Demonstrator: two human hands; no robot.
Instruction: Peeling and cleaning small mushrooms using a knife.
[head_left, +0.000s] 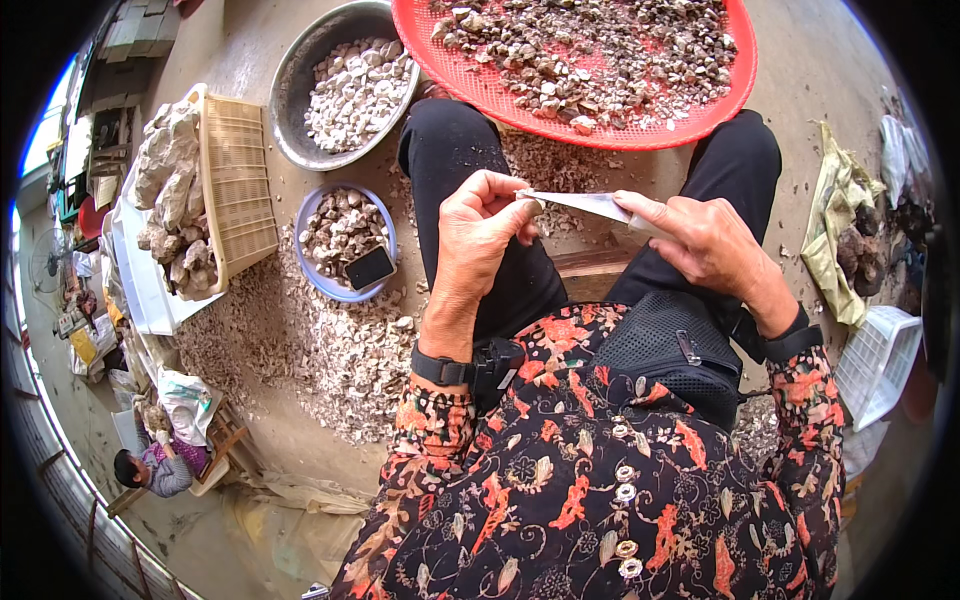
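Observation:
Between the thumb and fingers of my left hand (476, 236) is a small pale chip (529, 198), mostly hidden by the fingertips. My right hand (709, 244) grips a knife by its pale handle, the index finger laid along the blade (585, 202). The blade's tip meets the chip. Both hands are above my lap, between my knees. Beyond them, a red mesh tray (630, 141) holds many dark and pale broken chunks. To the left stand a grey basin (280, 105) of whitish pieces and a blue bowl (341, 297) of brownish pieces, with a black-screened phone (370, 268) on top.
A beige plastic basket (241, 184) carries large lumpy pale pieces (169, 161). Shavings (352, 367) cover the floor at left. On the right lie a yellowish sack (821, 240) and a white crate (877, 367). Another person (161, 469) sits at the far left.

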